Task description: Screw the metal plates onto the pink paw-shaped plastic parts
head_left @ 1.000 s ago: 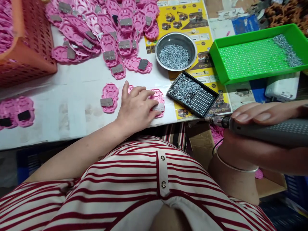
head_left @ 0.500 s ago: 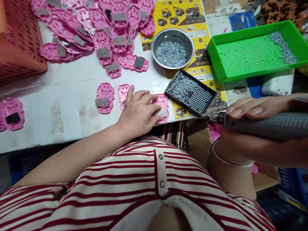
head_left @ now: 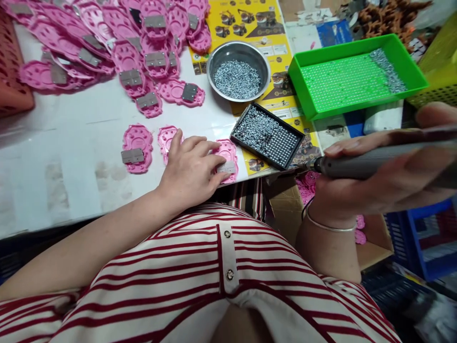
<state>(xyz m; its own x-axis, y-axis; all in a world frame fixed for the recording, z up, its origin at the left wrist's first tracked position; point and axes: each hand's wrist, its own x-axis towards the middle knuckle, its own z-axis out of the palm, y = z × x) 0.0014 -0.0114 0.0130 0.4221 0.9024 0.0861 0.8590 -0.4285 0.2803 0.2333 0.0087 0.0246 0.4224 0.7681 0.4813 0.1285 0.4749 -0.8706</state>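
Observation:
My left hand (head_left: 193, 166) lies over the table, its thumb and forefinger around the left side of a pink plastic part (head_left: 226, 148) with a grey metal plate on it. Under its other fingers, a second pink part (head_left: 167, 138) is partly covered. My right hand (head_left: 360, 190) is wrapped round a grey electric screwdriver (head_left: 360, 164), which points left. The screwdriver's tip is close to the right corner of a black tray (head_left: 294, 155) of small screws; I cannot tell whether it touches. Another pink part (head_left: 137, 138) with a grey plate lies farther left.
Behind the tray stands a metal bowl (head_left: 264, 62) of screws. A green perforated tray (head_left: 307, 112) with screws sits at the right. Many pink parts (head_left: 124, 55) are heaped at the back left, beside an orange basket (head_left: 14, 90). Below the table edge is a cardboard box (head_left: 378, 238).
The whole view has shifted, so the table things appear farther left. My left hand stays on the same pink part. My right hand still holds the screwdriver near the black tray, its grip turned slightly.

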